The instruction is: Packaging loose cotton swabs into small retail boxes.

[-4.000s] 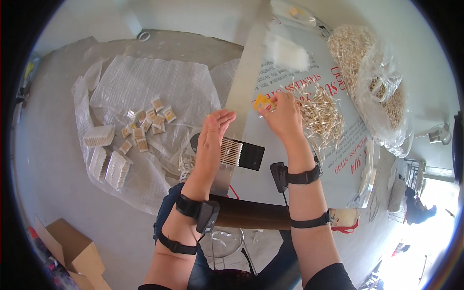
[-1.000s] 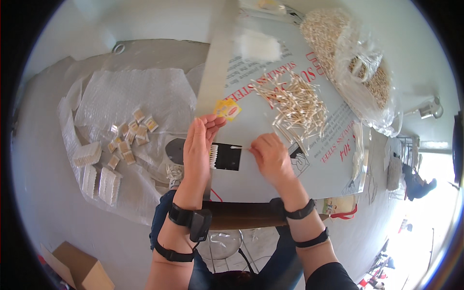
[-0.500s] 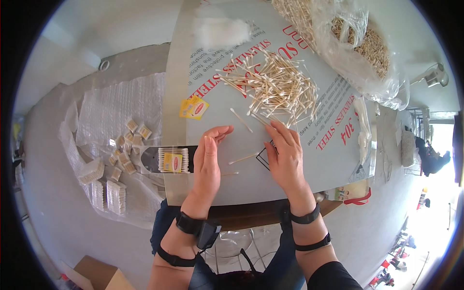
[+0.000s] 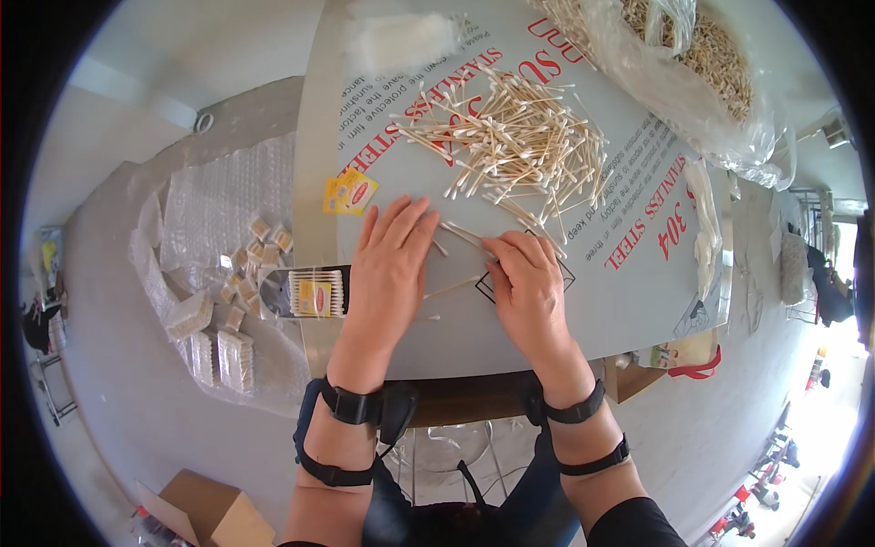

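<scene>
Indoors, a cardboard box [image 4: 241,524] sits with its flaps raised at the far left, below a sheet of bubble wrap [image 4: 223,187] spread across the floor. Small packs [image 4: 258,251] lie jumbled on the wrap, with larger clear-wrapped bundles [image 4: 235,363] just beside them. A dark, flat holder [image 4: 273,294] juts over the left edge of the counter [image 4: 629,314], bearing a neat row of cotton swabs [image 4: 335,290] topped by a yellow card [image 4: 316,298]. More yellow cards [image 4: 354,193] lie overlapping above it, near the fingertips of the left hand [image 4: 387,269], which is palm down, fingers extended and slightly parted; whatever may be under the palm is hidden. A few loose swabs [image 4: 451,289] are scattered between the two hands. The right hand [image 4: 529,278] is half curled, thumb close to the index finger, its fingertips at the end of a swab [image 4: 462,233]; whether it has a grip cannot be told. Beyond it rises a tangled heap of swabs [image 4: 524,146], and at upper right a clear plastic bag [image 4: 729,146] holds many more.
</scene>
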Motion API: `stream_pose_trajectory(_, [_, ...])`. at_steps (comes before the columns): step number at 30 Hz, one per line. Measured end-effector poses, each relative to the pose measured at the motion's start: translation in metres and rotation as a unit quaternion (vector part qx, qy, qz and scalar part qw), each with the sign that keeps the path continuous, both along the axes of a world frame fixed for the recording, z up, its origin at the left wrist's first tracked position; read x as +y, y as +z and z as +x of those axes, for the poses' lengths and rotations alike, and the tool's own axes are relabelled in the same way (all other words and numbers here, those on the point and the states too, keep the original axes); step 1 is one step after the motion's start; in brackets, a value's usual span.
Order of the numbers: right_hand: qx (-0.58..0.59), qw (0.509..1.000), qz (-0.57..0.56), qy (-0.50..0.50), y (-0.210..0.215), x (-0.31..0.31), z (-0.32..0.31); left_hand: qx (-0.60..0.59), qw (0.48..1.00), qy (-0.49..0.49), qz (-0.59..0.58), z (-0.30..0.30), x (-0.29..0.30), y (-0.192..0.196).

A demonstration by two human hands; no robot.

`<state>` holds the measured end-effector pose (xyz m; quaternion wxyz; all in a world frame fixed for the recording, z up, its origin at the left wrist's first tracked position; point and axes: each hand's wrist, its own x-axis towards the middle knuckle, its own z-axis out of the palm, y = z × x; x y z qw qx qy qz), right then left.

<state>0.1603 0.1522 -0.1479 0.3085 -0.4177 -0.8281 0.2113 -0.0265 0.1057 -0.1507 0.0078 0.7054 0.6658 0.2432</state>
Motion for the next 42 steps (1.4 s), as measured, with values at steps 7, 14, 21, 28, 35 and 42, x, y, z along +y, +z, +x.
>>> stream_pose_trajectory(7, [-0.004, 1.0, -0.024, 0.008, -0.004, 0.0, 0.008, -0.12, 0.989, 0.014, -0.08, 0.0, -0.008, 0.012])
stream_pose_trajectory(14, [0.015, 0.998, -0.047, 0.026, -0.004, 0.002, 0.011, -0.279, 0.952, -0.057, -0.11, -0.005, -0.019, 0.016])
stream_pose_trajectory(21, [0.018, 0.991, -0.092, 0.1, 0.009, -0.006, 0.0, -0.448, 0.892, 0.049, 0.017, 0.011, -0.039, -0.006])
stream_pose_trajectory(28, [-0.016, 0.992, -0.084, 0.092, 0.01, -0.009, 0.002, -0.635, 0.762, 0.108, 0.07, 0.029, -0.029, -0.018])
stream_pose_trajectory(35, [-0.03, 0.988, -0.105, 0.11, 0.004, -0.011, 0.005, -0.554, 0.828, 0.074, 0.037, 0.032, -0.018, -0.013])
stream_pose_trajectory(42, [-0.013, 0.988, -0.08, -0.129, 0.005, 0.018, 0.042, -0.551, 0.821, 0.047, -0.142, 0.024, -0.024, 0.002])
